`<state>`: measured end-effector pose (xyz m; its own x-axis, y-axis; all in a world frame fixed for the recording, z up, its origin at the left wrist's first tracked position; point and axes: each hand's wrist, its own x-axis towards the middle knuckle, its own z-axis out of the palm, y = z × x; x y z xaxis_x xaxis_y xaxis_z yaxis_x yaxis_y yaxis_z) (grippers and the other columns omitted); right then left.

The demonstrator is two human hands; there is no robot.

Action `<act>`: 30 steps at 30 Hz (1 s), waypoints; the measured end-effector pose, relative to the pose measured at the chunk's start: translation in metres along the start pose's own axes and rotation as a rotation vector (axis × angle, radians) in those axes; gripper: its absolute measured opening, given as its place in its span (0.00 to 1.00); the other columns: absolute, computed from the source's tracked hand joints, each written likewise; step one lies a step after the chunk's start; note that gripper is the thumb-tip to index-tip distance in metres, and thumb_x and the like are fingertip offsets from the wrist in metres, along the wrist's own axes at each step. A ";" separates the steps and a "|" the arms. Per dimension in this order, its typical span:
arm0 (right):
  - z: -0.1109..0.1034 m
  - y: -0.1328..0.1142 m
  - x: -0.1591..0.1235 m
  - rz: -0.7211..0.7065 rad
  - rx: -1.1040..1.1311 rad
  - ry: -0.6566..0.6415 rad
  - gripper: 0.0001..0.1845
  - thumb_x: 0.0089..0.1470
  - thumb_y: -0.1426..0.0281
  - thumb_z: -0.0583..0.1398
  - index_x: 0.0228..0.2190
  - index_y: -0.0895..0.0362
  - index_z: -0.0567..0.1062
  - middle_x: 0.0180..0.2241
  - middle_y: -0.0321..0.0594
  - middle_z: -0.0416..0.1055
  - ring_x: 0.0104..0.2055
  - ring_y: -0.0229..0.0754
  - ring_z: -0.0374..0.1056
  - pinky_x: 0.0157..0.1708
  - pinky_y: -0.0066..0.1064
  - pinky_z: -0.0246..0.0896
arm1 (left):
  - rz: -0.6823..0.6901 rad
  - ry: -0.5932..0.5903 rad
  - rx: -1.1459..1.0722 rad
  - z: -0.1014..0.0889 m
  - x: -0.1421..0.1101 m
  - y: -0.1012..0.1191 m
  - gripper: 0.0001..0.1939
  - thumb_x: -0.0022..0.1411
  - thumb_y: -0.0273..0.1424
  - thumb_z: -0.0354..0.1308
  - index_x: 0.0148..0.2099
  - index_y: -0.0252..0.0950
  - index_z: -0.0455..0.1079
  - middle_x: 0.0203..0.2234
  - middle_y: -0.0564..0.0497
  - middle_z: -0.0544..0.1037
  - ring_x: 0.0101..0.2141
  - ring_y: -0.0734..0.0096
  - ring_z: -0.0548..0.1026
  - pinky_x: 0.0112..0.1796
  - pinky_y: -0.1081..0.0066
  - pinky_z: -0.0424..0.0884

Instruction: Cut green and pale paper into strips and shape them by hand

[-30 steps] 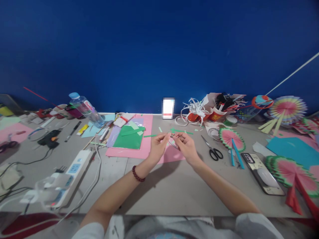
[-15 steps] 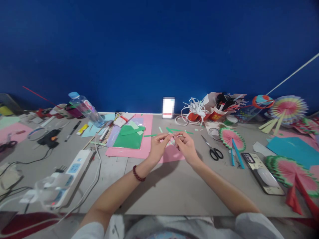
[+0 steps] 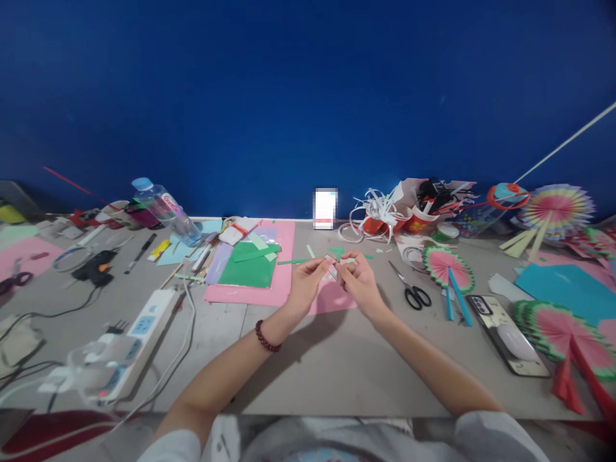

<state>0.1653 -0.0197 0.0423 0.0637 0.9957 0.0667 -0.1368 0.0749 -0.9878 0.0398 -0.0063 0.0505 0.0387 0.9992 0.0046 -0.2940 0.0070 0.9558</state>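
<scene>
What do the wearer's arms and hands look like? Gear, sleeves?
Left hand and right hand ungloved. Dark red beaded bracelet on the left wrist; nothing visible on the right. Forearms bare; short, pale grey-white sleeves. No cables or markings visible on either arm.

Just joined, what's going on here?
A person is working a small pale strip with both bare hands over a pink sheet. The left hand pinches it at the fingertips; the right hand is right beside it, but whether it grips too is hard to tell. Green paper strips lie just beyond the hands. To the right, black-handled scissors lie on the table, unheld, near a watermelon-colored paper fan.
</scene>
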 end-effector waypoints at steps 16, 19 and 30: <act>-0.001 -0.003 0.001 -0.075 -0.086 -0.091 0.18 0.52 0.56 0.60 0.37 0.54 0.63 0.18 0.28 0.65 0.21 0.35 0.59 0.20 0.26 0.48 | 0.015 -0.007 0.019 -0.001 0.003 0.007 0.14 0.51 0.42 0.64 0.31 0.35 0.78 0.27 0.50 0.79 0.30 0.72 0.71 0.33 0.71 0.67; -0.001 -0.002 0.000 -0.060 -0.066 -0.100 0.17 0.52 0.58 0.60 0.39 0.54 0.63 0.18 0.28 0.65 0.21 0.35 0.60 0.20 0.26 0.47 | 0.055 -0.060 0.071 -0.003 0.005 0.005 0.12 0.48 0.37 0.67 0.33 0.35 0.78 0.29 0.49 0.79 0.29 0.72 0.71 0.33 0.71 0.67; -0.002 0.001 -0.003 -0.063 -0.023 -0.113 0.16 0.56 0.59 0.58 0.41 0.53 0.62 0.21 0.29 0.65 0.20 0.34 0.56 0.20 0.26 0.47 | 0.190 -0.041 0.193 -0.005 0.007 0.005 0.10 0.50 0.36 0.65 0.24 0.35 0.74 0.23 0.51 0.74 0.29 0.71 0.69 0.32 0.71 0.64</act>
<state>0.1665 -0.0223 0.0407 -0.0410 0.9889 0.1426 -0.1129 0.1372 -0.9841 0.0338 0.0009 0.0533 0.0402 0.9795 0.1975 -0.1125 -0.1919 0.9749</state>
